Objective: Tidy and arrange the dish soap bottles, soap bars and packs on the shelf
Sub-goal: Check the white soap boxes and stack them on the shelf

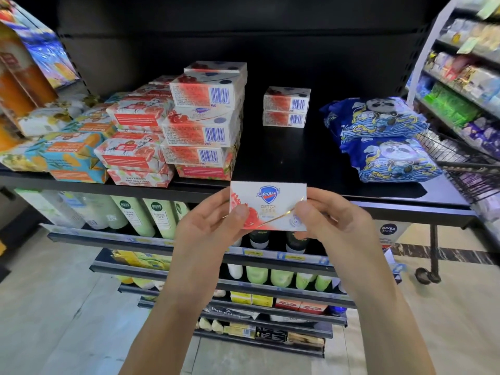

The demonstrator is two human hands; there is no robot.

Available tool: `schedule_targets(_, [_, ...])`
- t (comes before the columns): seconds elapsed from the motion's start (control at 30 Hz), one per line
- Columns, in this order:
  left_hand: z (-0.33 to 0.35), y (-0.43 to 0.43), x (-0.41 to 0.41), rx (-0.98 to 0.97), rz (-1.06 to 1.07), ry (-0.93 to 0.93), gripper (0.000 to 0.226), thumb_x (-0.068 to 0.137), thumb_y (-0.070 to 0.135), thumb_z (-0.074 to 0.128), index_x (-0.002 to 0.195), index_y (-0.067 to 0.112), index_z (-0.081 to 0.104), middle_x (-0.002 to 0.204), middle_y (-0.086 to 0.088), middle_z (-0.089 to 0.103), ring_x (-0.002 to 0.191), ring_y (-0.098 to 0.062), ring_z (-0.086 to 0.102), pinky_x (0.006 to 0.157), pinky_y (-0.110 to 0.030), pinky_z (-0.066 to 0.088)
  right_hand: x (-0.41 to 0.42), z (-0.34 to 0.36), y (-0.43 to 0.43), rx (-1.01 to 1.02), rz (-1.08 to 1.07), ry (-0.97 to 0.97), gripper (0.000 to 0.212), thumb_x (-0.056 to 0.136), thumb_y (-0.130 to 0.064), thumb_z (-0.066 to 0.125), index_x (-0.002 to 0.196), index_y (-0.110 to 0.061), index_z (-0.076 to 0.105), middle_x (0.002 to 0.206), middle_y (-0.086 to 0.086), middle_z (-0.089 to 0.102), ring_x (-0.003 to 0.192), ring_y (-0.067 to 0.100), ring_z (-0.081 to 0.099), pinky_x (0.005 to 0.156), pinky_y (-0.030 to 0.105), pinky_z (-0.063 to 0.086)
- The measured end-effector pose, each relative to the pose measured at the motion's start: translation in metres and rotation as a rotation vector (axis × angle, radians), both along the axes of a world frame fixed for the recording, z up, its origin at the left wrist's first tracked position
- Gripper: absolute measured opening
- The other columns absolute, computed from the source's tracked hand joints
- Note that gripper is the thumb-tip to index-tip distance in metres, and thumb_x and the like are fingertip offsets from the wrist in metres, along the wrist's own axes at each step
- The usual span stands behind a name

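At the front edge of a black shop shelf (297, 163), a person holds up a white and red soap box (267, 205) with both hands, its printed face toward the camera. The left hand (208, 228) pinches the box's left end, thumb on the front and fingers behind. The right hand (332, 220) grips the right end in the same way. The box is clear of the shelf, just below and in front of its edge.

On the shelf behind, matching boxes form a tall stack (203, 120) left of centre, barcodes facing out. A short stack of two (286, 106) stands apart, further back near the middle. Paper-wrapped soap bars (130, 147) in red, orange and teal lie piled at the left, touching the tall stack. Two blue packs (384, 136) with a panda print sit one on the other at the right. Green and white bottles (151, 215) line the lower shelves, and a wire basket (465, 169) stands at the far right.
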State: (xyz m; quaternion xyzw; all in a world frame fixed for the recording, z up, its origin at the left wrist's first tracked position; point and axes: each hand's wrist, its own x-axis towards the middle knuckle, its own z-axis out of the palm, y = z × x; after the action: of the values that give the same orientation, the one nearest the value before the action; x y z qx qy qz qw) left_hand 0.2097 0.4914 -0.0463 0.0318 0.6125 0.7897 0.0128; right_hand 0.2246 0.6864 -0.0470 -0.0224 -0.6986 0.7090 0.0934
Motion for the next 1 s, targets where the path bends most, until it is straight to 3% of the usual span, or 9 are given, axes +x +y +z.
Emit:
schedule_targets(0.17, [-0.001, 0.002, 0.002, -0.02, -0.011, 0.015, 0.049, 0.085, 0.021, 0.071, 0.133, 0.015, 0.063, 0.119, -0.005, 0.076, 0.113, -0.022, 0.072, 0.096, -0.032, 0.058, 0.0, 0.0, -0.003, -0.04, 0.026, 0.022, 0.04, 0.076, -0.039, 0.073, 0.113, -0.023, 0.075, 0.099, -0.002, 0.08, 0.094, 0.014, 0.075, 0.081, 0.026, 0.061])
schedule_targets(0.27, [-0.001, 0.001, 0.002, -0.035, -0.017, 0.016, 0.053, 0.082, 0.024, 0.072, 0.134, 0.017, 0.062, 0.121, -0.004, 0.075, 0.115, -0.022, 0.071, 0.101, -0.039, 0.053, -0.001, -0.002, -0.001, -0.082, 0.035, 0.033, 0.037, 0.078, -0.034, 0.073, 0.113, -0.021, 0.075, 0.101, 0.0, 0.079, 0.096, 0.015, 0.075, 0.082, 0.022, 0.058])
schedule_targets(0.43, [-0.001, 0.004, 0.002, -0.052, -0.028, 0.009, 0.053, 0.082, 0.028, 0.07, 0.134, 0.019, 0.062, 0.123, -0.002, 0.074, 0.117, -0.02, 0.07, 0.103, -0.039, 0.049, -0.001, -0.006, 0.001, -0.13, 0.047, 0.077, 0.037, 0.081, -0.024, 0.073, 0.117, -0.017, 0.073, 0.108, 0.004, 0.078, 0.099, 0.02, 0.074, 0.087, 0.027, 0.058])
schedule_targets(0.53, [0.0, 0.003, 0.002, -0.075, -0.058, -0.015, 0.054, 0.088, 0.04, 0.065, 0.137, 0.017, 0.061, 0.124, -0.002, 0.074, 0.12, -0.019, 0.068, 0.109, -0.043, 0.046, -0.002, -0.009, 0.004, -0.128, 0.061, 0.109, 0.037, 0.08, -0.02, 0.073, 0.117, -0.019, 0.071, 0.112, 0.001, 0.077, 0.103, 0.022, 0.074, 0.087, 0.029, 0.058])
schedule_targets(0.67, [0.0, 0.004, 0.003, -0.068, -0.09, -0.047, 0.044, 0.088, 0.053, 0.053, 0.11, 0.025, 0.078, 0.118, -0.004, 0.076, 0.117, -0.02, 0.07, 0.106, -0.043, 0.048, -0.003, -0.011, 0.008, -0.128, 0.082, 0.152, 0.039, 0.079, -0.017, 0.074, 0.118, -0.021, 0.069, 0.116, 0.001, 0.076, 0.108, 0.022, 0.073, 0.087, 0.03, 0.059])
schedule_targets(0.87, [0.003, 0.004, 0.001, -0.041, -0.076, -0.053, 0.058, 0.083, 0.05, 0.058, 0.116, 0.005, 0.072, 0.114, -0.012, 0.077, 0.112, -0.027, 0.072, 0.099, -0.039, 0.057, -0.003, -0.015, 0.012, -0.11, 0.118, 0.184, 0.046, 0.078, -0.011, 0.074, 0.124, -0.012, 0.066, 0.118, 0.003, 0.076, 0.115, 0.021, 0.07, 0.093, 0.033, 0.059])
schedule_targets(1.0, [0.001, 0.001, 0.0, 0.021, -0.053, -0.053, 0.046, 0.096, 0.041, 0.063, 0.114, 0.0, 0.071, 0.116, -0.015, 0.076, 0.114, -0.031, 0.071, 0.098, -0.039, 0.057, -0.003, -0.015, 0.016, -0.113, 0.145, 0.134, 0.052, 0.081, -0.02, 0.085, 0.129, -0.017, 0.065, 0.124, 0.003, 0.073, 0.12, 0.022, 0.067, 0.094, 0.03, 0.056])
